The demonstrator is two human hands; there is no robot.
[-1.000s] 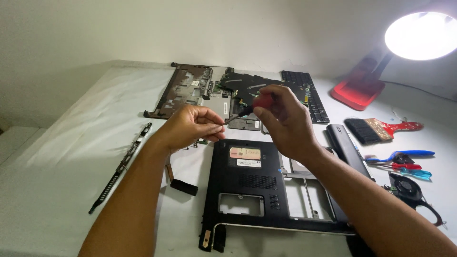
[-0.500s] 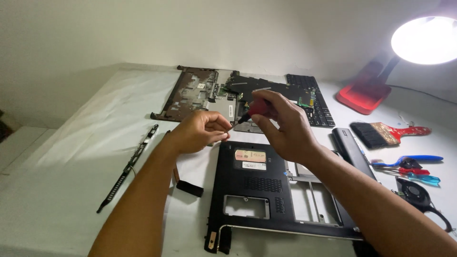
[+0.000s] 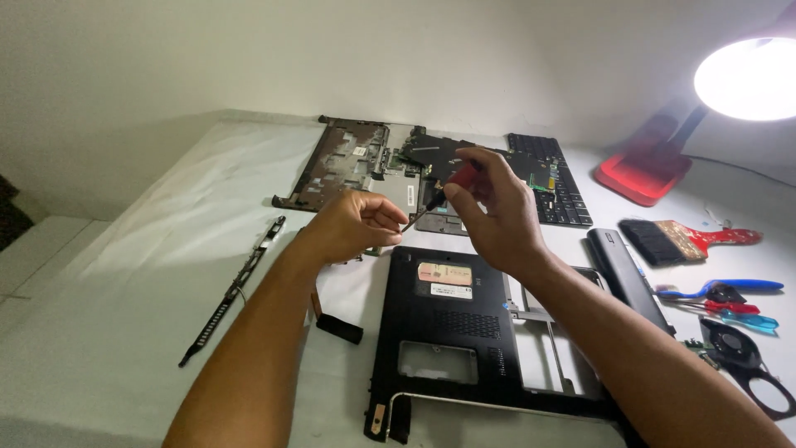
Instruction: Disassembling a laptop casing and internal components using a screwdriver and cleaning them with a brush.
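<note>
My right hand [image 3: 493, 207] grips a small screwdriver [image 3: 448, 189] with a red and black handle, its tip pointing left and down. My left hand [image 3: 356, 222] is curled with fingertips pinched at the screwdriver's tip; whatever it pinches is too small to see. Both hands hover above the far edge of a black laptop bottom case [image 3: 452, 328] lying on the white table [image 3: 141, 265].
A laptop palmrest frame [image 3: 336, 162], a circuit board [image 3: 439, 158] and a black keyboard [image 3: 560, 178] lie at the back. A long black battery [image 3: 626, 274], a paintbrush [image 3: 684, 239], coloured hand tools [image 3: 721, 299] and a fan [image 3: 734, 348] sit right. A red lamp [image 3: 655, 170] shines. A thin black strip [image 3: 232, 286] lies left.
Both hands stay together at the screwdriver tip, drifting slightly toward me and right. The view has shifted a little.
</note>
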